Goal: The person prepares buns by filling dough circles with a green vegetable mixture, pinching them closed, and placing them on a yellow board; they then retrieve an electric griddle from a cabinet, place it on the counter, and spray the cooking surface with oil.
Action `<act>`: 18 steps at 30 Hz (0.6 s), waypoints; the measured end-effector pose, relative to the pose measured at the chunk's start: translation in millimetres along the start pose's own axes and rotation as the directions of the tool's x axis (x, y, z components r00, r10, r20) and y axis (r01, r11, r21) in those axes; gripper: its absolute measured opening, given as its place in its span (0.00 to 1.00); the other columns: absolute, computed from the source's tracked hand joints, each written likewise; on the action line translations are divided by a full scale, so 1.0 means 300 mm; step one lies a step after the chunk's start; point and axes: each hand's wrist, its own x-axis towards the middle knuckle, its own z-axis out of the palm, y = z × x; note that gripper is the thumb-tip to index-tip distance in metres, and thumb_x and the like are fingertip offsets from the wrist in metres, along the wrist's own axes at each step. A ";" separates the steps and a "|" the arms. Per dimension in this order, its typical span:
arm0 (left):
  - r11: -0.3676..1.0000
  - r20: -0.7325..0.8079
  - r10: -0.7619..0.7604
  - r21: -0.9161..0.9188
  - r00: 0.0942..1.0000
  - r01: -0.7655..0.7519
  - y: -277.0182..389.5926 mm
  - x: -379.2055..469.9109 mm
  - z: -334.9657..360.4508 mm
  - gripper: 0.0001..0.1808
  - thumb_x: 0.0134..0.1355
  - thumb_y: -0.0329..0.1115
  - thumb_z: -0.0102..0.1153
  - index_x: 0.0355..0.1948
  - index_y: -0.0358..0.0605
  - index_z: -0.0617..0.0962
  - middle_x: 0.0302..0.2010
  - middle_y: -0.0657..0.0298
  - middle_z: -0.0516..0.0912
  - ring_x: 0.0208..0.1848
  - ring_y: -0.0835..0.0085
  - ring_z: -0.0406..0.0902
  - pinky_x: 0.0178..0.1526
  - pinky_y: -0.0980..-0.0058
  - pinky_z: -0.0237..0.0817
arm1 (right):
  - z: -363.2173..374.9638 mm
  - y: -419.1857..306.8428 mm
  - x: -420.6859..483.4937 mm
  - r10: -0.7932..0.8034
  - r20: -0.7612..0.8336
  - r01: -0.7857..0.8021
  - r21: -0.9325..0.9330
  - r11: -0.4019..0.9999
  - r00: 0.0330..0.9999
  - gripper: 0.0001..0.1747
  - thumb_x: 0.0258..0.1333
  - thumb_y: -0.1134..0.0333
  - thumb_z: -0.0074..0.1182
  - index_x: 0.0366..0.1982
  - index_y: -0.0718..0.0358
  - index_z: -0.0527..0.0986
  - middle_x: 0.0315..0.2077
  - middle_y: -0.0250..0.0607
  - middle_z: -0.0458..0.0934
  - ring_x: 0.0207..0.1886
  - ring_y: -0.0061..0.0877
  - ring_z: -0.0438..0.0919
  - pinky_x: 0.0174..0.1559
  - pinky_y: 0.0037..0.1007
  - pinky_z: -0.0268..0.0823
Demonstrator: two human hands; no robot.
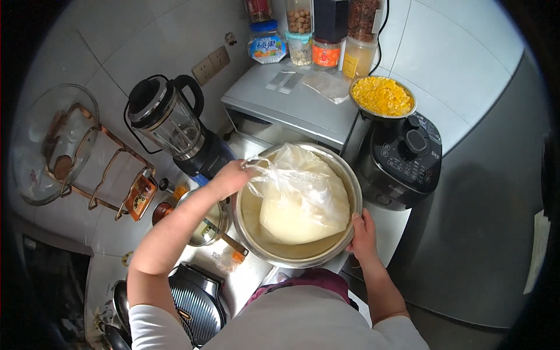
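Before me is a wide stainless steel basin (pixel 297 262), held at both sides. Inside it rests a clear plastic bag (pixel 306 197) filled with something pale cream, probably flour; its top is gathered and knotted. My left hand (pixel 232 178) grips the basin's left rim beside the bag's loose handles; its fingertips are partly hidden. On the right side, my right hand (pixel 364 232) holds the rim with the thumb on top and the fingers beneath.
A blender (pixel 175 127) stands behind on the left, near a glass-lidded pot (pixel 205 229). Beyond the basin is a silver microwave oven (pixel 288 96) bearing jars. To the right, a bowl of corn kernels (pixel 383 97) sits behind a pressure cooker (pixel 400 162). An electric griddle (pixel 197 302) lies front left.
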 end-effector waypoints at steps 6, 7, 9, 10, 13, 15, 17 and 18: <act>0.993 -0.050 -0.105 -0.055 0.993 0.102 0.314 -0.051 -0.168 0.21 0.60 0.42 0.56 0.44 0.32 0.81 0.38 0.50 0.84 0.35 0.67 0.82 0.37 0.72 0.73 | 0.066 -0.232 0.075 -0.098 -0.036 0.100 0.061 0.993 0.995 0.12 0.67 0.57 0.42 0.38 0.59 0.69 0.15 0.28 0.69 0.08 0.14 0.62 0.08 0.18 0.50; 0.996 -0.074 -0.083 -0.040 0.994 0.081 0.322 -0.028 -0.198 0.22 0.61 0.44 0.55 0.42 0.31 0.81 0.35 0.51 0.84 0.30 0.66 0.82 0.31 0.70 0.73 | 0.077 -0.264 0.099 -0.108 -0.031 0.110 0.063 0.992 0.994 0.12 0.67 0.57 0.42 0.38 0.59 0.69 0.15 0.28 0.69 0.08 0.14 0.62 0.08 0.18 0.50; 0.990 -0.052 -0.123 0.056 0.991 0.126 0.370 0.017 -0.256 0.22 0.64 0.46 0.48 0.49 0.40 0.79 0.38 0.55 0.84 0.36 0.66 0.81 0.35 0.66 0.73 | 0.095 -0.333 0.146 -0.142 0.017 0.140 0.096 0.986 0.990 0.13 0.66 0.58 0.43 0.37 0.59 0.70 0.15 0.28 0.69 0.08 0.13 0.62 0.08 0.18 0.50; 0.990 -0.051 -0.120 0.063 0.991 0.123 0.396 0.041 -0.277 0.23 0.64 0.46 0.45 0.50 0.40 0.78 0.40 0.55 0.83 0.38 0.64 0.81 0.36 0.63 0.73 | 0.098 -0.357 0.183 -0.173 0.026 0.172 0.056 0.984 0.985 0.12 0.66 0.58 0.43 0.38 0.60 0.70 0.16 0.28 0.69 0.08 0.14 0.61 0.08 0.18 0.51; 0.987 -0.052 -0.150 -0.057 0.987 0.147 0.439 0.149 -0.323 0.21 0.63 0.44 0.43 0.47 0.40 0.78 0.41 0.56 0.82 0.41 0.64 0.80 0.41 0.57 0.71 | 0.114 -0.409 0.304 -0.227 0.049 0.222 0.094 0.971 0.973 0.12 0.66 0.58 0.43 0.37 0.60 0.70 0.16 0.28 0.70 0.09 0.14 0.62 0.09 0.17 0.50; 0.990 -0.095 -0.141 -0.027 0.986 0.139 0.433 0.243 -0.362 0.20 0.63 0.44 0.43 0.46 0.41 0.78 0.39 0.57 0.82 0.39 0.65 0.79 0.38 0.58 0.71 | 0.141 -0.443 0.362 -0.233 0.051 0.228 0.095 0.969 0.971 0.12 0.66 0.58 0.43 0.37 0.60 0.70 0.17 0.28 0.69 0.09 0.14 0.61 0.09 0.17 0.51; 0.992 -0.136 -0.125 0.002 0.983 0.126 0.445 0.324 -0.384 0.20 0.63 0.44 0.43 0.44 0.42 0.79 0.37 0.59 0.82 0.37 0.65 0.79 0.36 0.58 0.70 | 0.156 -0.464 0.431 -0.260 0.080 0.253 0.095 0.963 0.962 0.13 0.66 0.59 0.42 0.31 0.61 0.66 0.15 0.32 0.69 0.09 0.15 0.64 0.11 0.19 0.54; 0.995 -0.179 -0.100 -0.020 0.979 0.098 0.446 0.360 -0.385 0.22 0.62 0.46 0.44 0.45 0.39 0.79 0.38 0.55 0.82 0.36 0.63 0.80 0.35 0.58 0.71 | 0.162 -0.473 0.459 -0.258 0.087 0.248 0.104 0.963 0.962 0.13 0.67 0.60 0.42 0.31 0.61 0.66 0.16 0.32 0.69 0.10 0.16 0.64 0.11 0.19 0.55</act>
